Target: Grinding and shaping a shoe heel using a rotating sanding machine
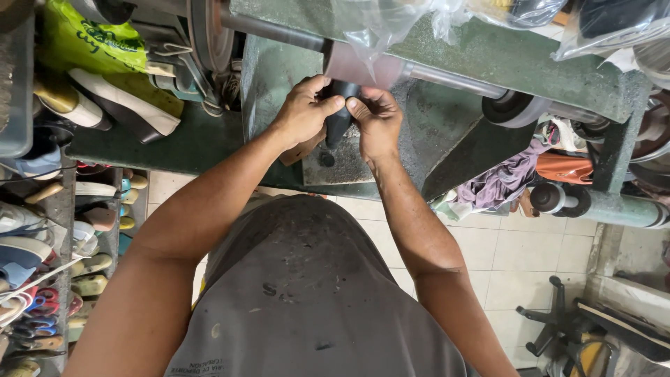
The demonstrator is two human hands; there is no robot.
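Both hands, left hand [301,115] and right hand [377,122], grip a black shoe [339,115] against the spinning drum [363,68] of the green machine [488,56]. Shoe shelves [49,265] crowd the left; pale floor tiles [516,258] lie right.

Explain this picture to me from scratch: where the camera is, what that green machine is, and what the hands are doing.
There is one picture, taken by a camera worn on the person's head and looking straight down, so you see their grey shirt, both forearms and the tiled floor below.

The green machine is a workshop stand with a long metal shaft running across it. Wheels sit on that shaft; the pinkish drum in the middle looks blurred, which suggests it is spinning.

The left hand and right hand together hold a black shoe up against that drum. The fingers of both hands wrap around it.

To the left, racks hold many shoes and sandals. To the right lie bundled cloths, and a black chair base stands on the floor.
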